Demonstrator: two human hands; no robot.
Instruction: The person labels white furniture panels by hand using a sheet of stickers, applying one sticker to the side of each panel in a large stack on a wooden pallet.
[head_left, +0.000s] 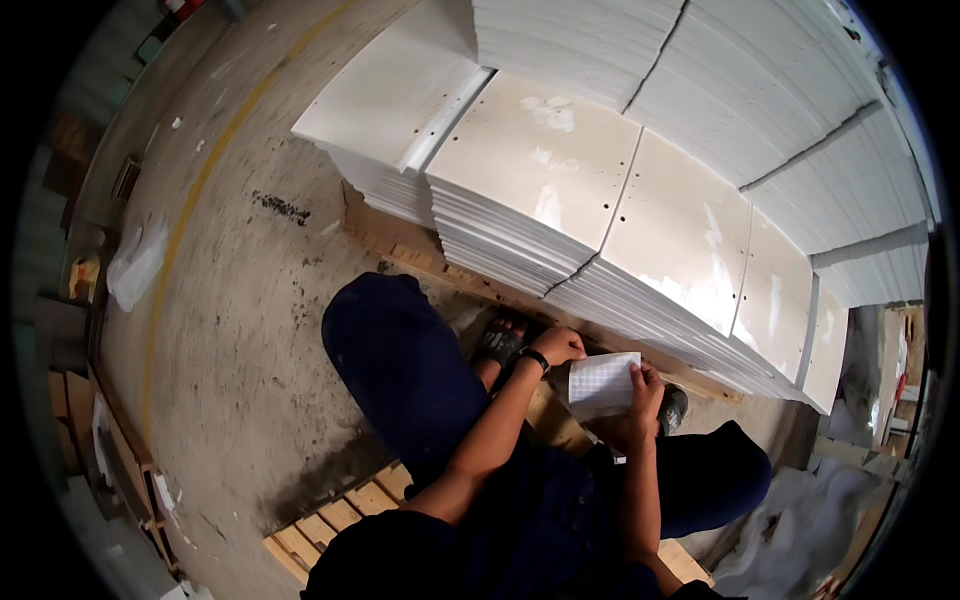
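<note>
Between my knees, a white sheet (604, 381) with a grid of small marks, perhaps a sheet of stickers, is pinched at its right edge by my right hand (647, 390). My left hand (560, 345), a dark band on its wrist, hovers just left of the sheet's upper corner. Its fingertips are pressed together, and anything between them is too small to make out. Directly beyond both hands rises a low stack of pale boards (660, 230) with small holes along their edges.
Taller stacks of white boards (760, 80) stand behind the low ones. A wooden base (400, 250) lies under the stacks. Beneath me are slats of a wooden pallet (345, 510). White plastic (138, 262) rests by the yellow floor line (190, 205); crumpled sheeting (800, 530) lies at right.
</note>
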